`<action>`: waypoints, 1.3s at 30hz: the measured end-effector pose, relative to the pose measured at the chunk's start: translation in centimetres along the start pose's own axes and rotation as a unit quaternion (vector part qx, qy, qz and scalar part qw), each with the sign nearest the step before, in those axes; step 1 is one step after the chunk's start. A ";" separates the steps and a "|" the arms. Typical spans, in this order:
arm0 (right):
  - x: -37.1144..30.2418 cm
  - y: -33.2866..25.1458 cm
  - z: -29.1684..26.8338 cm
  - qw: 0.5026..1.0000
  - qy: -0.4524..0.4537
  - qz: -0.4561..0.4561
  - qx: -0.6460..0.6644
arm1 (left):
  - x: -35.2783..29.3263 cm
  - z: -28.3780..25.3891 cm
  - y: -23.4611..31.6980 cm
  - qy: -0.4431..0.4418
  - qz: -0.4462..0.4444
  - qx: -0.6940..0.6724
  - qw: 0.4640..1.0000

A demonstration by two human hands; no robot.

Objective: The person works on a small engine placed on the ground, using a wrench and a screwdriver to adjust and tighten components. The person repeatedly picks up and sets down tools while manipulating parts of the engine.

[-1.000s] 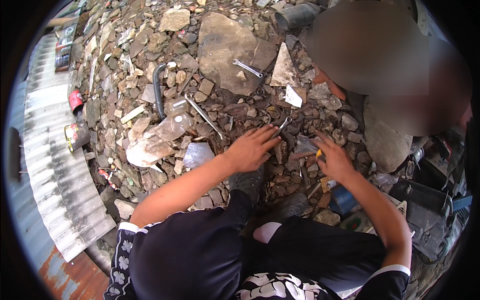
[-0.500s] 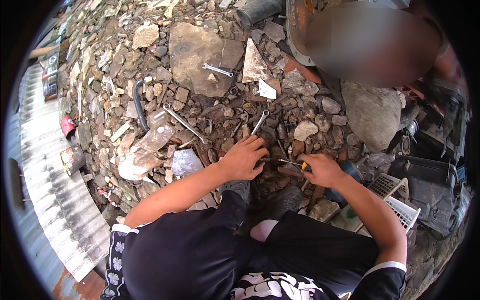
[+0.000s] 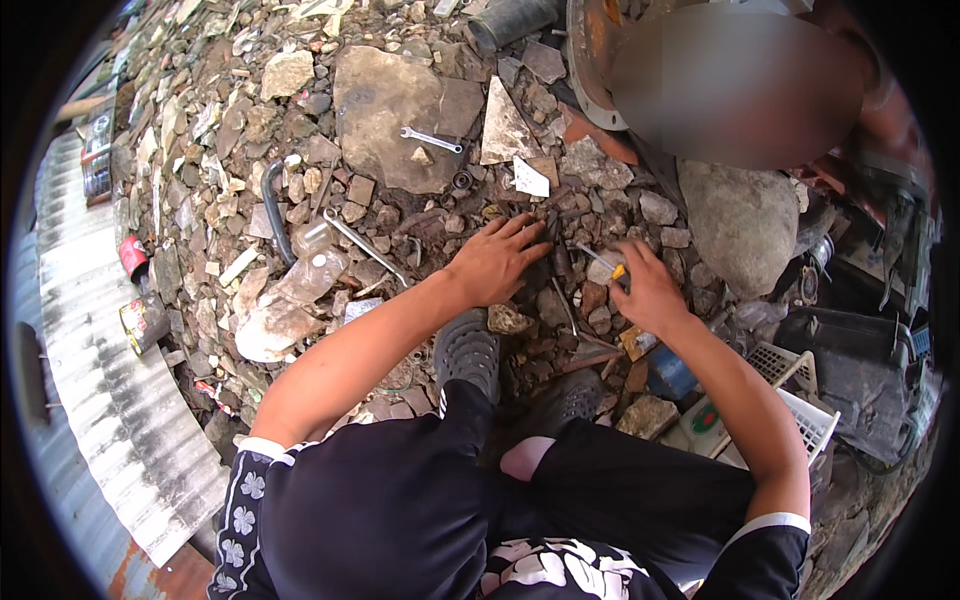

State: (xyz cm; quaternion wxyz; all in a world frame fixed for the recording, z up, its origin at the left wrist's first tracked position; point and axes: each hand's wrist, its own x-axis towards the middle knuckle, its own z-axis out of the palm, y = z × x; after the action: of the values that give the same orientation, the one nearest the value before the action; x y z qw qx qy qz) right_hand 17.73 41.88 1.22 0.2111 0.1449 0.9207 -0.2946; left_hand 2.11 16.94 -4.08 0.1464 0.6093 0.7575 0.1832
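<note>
My left hand (image 3: 500,262) lies low over the rubble ahead of my left shoe, palm down and fingers stretched out. Whatever is under its fingers is hidden. A screwdriver (image 3: 619,271) with a yellow handle is gripped in my right hand (image 3: 648,288), its thin shaft pointing away and to the left. Between the hands, a slim metal rod (image 3: 566,306) rests on the dirt. Left of my left hand, a long combination wrench (image 3: 365,246) lies slantwise across stones. Farther out, a smaller wrench (image 3: 431,139) sits on a broad flat stone (image 3: 385,100), with a dark ring-shaped part (image 3: 461,180) near its edge.
A large boulder (image 3: 740,228) sits at the right, below a blurred area and a rusty metal rim (image 3: 590,75). White plastic baskets (image 3: 805,425) and a black case (image 3: 850,375) stand lower right. A clear plastic bottle (image 3: 315,268), a black hose (image 3: 275,210) and corrugated sheeting (image 3: 120,400) are left.
My left hand has moved forward over the spot where a short wrench lay, hiding it. My right hand has shifted forward and right with the screwdriver, uncovering stones and the rod between my hands.
</note>
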 end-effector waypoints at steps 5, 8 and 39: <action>0.7 0.3 -1.6 1.000 0.000 0.012 0.001 | -2.2 1.4 -0.3 -0.041 0.010 0.050 0.998; 0.3 0.3 -2.0 1.000 -0.017 -0.006 0.006 | -3.9 0.6 0.2 0.006 -0.011 0.017 1.000; 3.2 -6.3 3.8 0.994 -0.083 -0.071 0.012 | -10.1 -3.6 -4.7 0.003 -0.247 0.009 0.969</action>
State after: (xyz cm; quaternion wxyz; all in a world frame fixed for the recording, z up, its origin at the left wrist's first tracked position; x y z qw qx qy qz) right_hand 13.64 35.14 -0.04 0.2631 0.0567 0.9044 -0.3311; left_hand -1.46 5.87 -2.99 0.1791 0.4041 0.8866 0.1362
